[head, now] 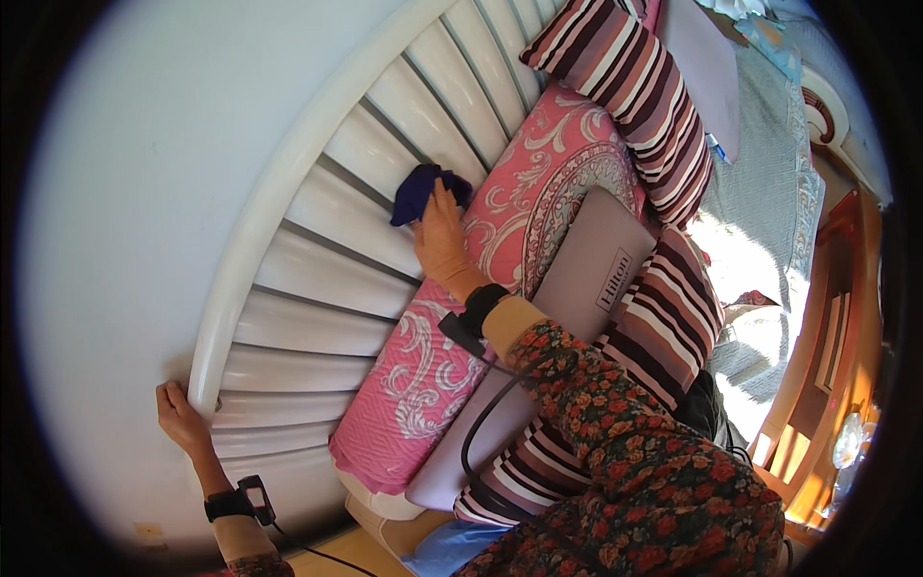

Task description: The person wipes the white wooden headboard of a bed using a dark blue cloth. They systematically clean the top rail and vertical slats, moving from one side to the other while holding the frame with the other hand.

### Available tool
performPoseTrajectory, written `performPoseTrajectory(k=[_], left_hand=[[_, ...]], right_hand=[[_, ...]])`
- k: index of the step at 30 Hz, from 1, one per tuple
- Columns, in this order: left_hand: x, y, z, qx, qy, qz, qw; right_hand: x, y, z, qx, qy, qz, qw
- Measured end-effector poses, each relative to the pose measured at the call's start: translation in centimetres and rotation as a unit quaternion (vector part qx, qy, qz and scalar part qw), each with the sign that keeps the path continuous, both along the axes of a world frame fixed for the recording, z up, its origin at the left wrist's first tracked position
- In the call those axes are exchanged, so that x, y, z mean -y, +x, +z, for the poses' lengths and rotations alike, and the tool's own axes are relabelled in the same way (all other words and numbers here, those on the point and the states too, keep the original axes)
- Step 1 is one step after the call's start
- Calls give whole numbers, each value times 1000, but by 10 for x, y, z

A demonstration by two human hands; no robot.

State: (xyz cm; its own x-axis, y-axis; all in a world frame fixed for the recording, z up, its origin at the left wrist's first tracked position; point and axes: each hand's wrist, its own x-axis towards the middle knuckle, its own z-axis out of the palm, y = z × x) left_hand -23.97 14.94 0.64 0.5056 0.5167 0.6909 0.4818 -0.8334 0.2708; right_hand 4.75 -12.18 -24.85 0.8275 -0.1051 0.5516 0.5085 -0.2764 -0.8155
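Observation:
My right hand (pixel 441 234) presses a bunched dark blue cloth (pixel 425 193) against the slats (pixel 346 249) of a glossy white backrest. The cloth lies low on the slats, just beside the pink quilted cover (pixel 440 360) with its white scroll pattern. At the left, my left hand (pixel 180 418) grips the white top rail (pixel 245 252) near its lower end, against the wall. Its fingertips are partly hidden behind the rail. Both wrists wear black straps with small devices and cables.
Striped cushions (pixel 634 101) and mauve flat cushions (pixel 577 267), one bearing writing, lie along the seat. Beyond them, a grey cover (pixel 764 144) catches sunlight. Wooden furniture (pixel 836 346) stands at the right. A pale wall (pixel 144 180) borders the rail. Blue plastic (pixel 451 544) shows below.

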Motion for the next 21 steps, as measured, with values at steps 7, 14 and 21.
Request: performPoseTrajectory(k=[7,14,21], left_hand=[[132,88,2,-55,233,-264,934],[117,165,10,-105,-30,-122,986],[94,170,1,-40,-134,-101,985]], right_hand=[[4,10,-42,6,37,0,999],[11,14,-40,-19,109,85,990],[50,32,-12,-237,227,141,934]])
